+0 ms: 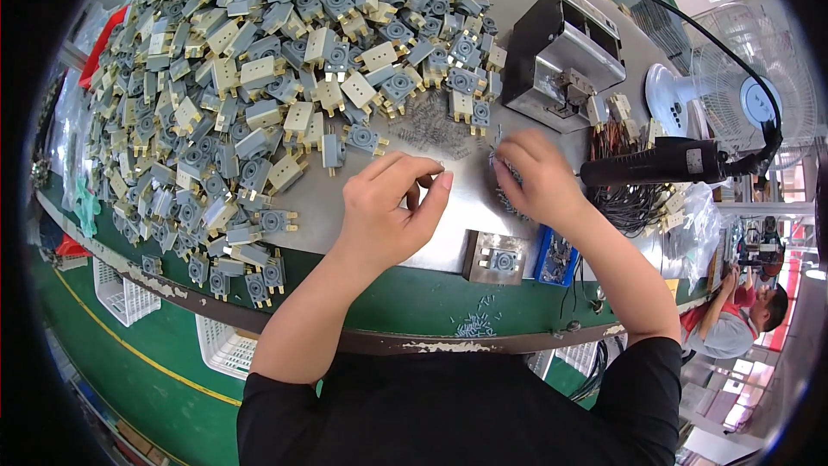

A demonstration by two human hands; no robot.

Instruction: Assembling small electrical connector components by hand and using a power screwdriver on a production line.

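My left hand [385, 207] is held over the metal table, thumb and forefinger pinched together. Something tiny shows at its fingertips, too small to name. My right hand [542, 179] reaches down with curled fingers to a small heap of tiny metal parts [511, 193]; whatever it grips is hidden. Between the hands and my body sits a metal fixture block [480, 267], a grey plug housing with brass pins [504, 260] lying in it. Beyond my hands spreads a patch of small springs [429, 128].
A large heap of grey and cream plug housings [259, 69] covers the left and far table. On the right are a black power screwdriver [651, 164], a metal box [561, 52], black cables [625, 207] and a blue tray [556, 259]. Loose screws [474, 321] lie near the edge.
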